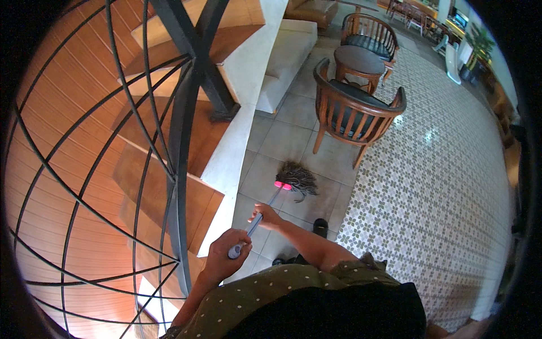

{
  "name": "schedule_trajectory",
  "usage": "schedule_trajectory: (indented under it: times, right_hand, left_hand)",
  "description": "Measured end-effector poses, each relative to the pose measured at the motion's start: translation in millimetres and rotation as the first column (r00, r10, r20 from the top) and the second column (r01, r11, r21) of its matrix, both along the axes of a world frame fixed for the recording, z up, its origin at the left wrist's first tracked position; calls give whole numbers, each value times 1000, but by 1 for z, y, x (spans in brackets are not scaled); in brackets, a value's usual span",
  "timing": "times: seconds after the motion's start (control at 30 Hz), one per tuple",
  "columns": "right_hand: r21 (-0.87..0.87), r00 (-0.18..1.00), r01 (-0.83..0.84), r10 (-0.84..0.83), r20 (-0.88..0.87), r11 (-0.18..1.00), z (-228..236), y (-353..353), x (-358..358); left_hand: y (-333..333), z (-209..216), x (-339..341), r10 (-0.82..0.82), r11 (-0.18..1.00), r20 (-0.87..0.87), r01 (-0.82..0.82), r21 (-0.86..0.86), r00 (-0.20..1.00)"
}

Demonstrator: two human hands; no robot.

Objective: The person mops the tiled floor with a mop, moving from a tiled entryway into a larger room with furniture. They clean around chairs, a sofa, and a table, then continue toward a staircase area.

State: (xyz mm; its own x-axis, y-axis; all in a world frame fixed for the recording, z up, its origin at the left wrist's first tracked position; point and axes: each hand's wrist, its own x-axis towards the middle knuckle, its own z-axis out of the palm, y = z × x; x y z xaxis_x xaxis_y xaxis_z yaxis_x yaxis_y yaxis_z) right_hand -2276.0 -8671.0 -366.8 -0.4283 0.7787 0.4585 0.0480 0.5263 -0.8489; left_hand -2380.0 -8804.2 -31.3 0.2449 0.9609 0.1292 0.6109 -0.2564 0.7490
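A string mop (297, 179) with dark grey strands and a pink clamp rests on the grey floor tiles ahead of me. Its light grey handle runs back toward my body. Near the top end of that handle, my left hand (226, 249) is closed around it, the rounded tip showing by the thumb. Further down, my right hand (264, 217) grips the same handle, with the arm reaching across from the right. The mop strands are fanned out to the right of the clamp.
On my left rises a wooden staircase (164, 133) behind a black metal railing (179, 226). A wooden armchair (357, 116) stands ahead of the mop, with a round table (359, 61) and another armchair (370, 39) beyond. A pale sofa (289, 59) lines the stairs. Patterned tiles (418, 209) cover the right side.
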Motion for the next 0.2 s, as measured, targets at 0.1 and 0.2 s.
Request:
schedule_trajectory:
  times: [0.1, 0.2]
  right_hand:
    - [-208, 982, -134, 157, 100, 969, -3, -6, -8]
    - [-48, 851, -214, 210, 480, 976, -9, -4, 3]
  left_hand:
    - [-5, -5, -9, 15, 1000, -9, -14, 2, 1000]
    - [-3, -20, -11, -96, 995, 22, 96, 9, 995]
